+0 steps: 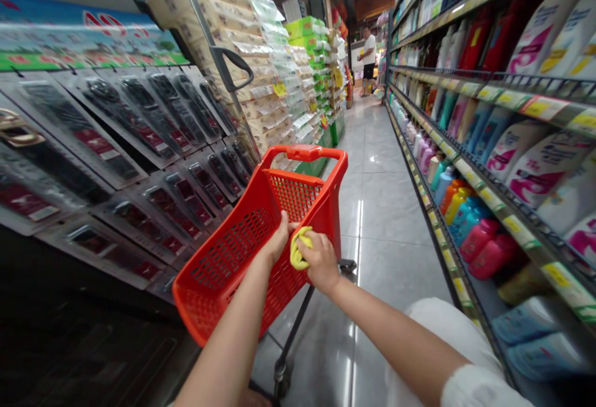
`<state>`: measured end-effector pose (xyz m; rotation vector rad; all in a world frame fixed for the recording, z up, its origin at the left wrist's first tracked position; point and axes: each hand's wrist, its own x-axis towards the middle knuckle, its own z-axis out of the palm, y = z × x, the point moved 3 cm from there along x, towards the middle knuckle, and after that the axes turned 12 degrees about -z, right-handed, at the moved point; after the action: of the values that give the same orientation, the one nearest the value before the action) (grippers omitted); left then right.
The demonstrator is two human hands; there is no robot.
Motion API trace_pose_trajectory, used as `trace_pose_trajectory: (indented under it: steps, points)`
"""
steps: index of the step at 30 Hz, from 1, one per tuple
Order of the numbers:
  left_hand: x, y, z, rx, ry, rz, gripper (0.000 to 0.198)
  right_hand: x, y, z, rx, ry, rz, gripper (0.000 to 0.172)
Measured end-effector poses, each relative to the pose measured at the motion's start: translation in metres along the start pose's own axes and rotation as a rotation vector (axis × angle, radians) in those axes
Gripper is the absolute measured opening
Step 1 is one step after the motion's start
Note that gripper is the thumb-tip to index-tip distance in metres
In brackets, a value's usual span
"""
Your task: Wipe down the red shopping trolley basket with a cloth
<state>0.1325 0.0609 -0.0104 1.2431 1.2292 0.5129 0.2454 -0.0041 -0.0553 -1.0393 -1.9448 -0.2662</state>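
A red plastic shopping cart (pixel 218 252) with perforated walls stands in front of me, tilted in the view. My right hand (pixel 321 261) grips a folded yellow cloth (pixel 300 249) and presses it against the outer face of the cart's near side, close to the rim. On the inner side of that same rim is my left hand (pixel 278 236), its thumb pointing up and its fingers curled over the edge, partly hidden. The cart's red handle (pixel 305 151) rises at the far end, beyond both hands.
Packaged belts (pixel 135 97) hang on a display at left. Stacked tissue packs (pixel 261 59) stand behind it. Shelves of bottles (pixel 484 245) line the right. A person (pixel 369 53) stands far down the tiled aisle (pixel 377 208). A cart wheel (pixel 282 376) rests on the floor.
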Motion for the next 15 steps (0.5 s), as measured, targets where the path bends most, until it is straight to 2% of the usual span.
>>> trace_pose_trajectory:
  steps: [3,5,7,10,13,15]
  points:
    - [0.0,0.002,0.001,-0.016,0.013,0.007,0.097,-0.006,-0.01,-0.002,0.068,-0.103,-0.146,0.044]
    - [-0.001,0.005,0.001,-0.026,0.006,0.025,0.098,0.002,0.002,-0.013,0.109,-0.065,-0.152,0.041]
    - [-0.005,0.006,-0.002,-0.063,-0.038,0.031,0.098,0.017,0.023,-0.028,0.114,0.037,-0.086,0.039]
    - [-0.016,0.003,-0.008,-0.161,-0.153,-0.027,0.093,0.041,0.055,-0.047,0.014,0.135,0.075,0.051]
    - [-0.031,-0.007,-0.014,-0.294,-0.27,-0.065,0.093,0.055,0.07,-0.05,-0.09,0.026,0.132,0.063]
    - [-0.037,-0.014,-0.017,-0.4,-0.331,-0.053,0.094,0.055,0.064,-0.044,-0.127,-0.079,0.104,0.062]
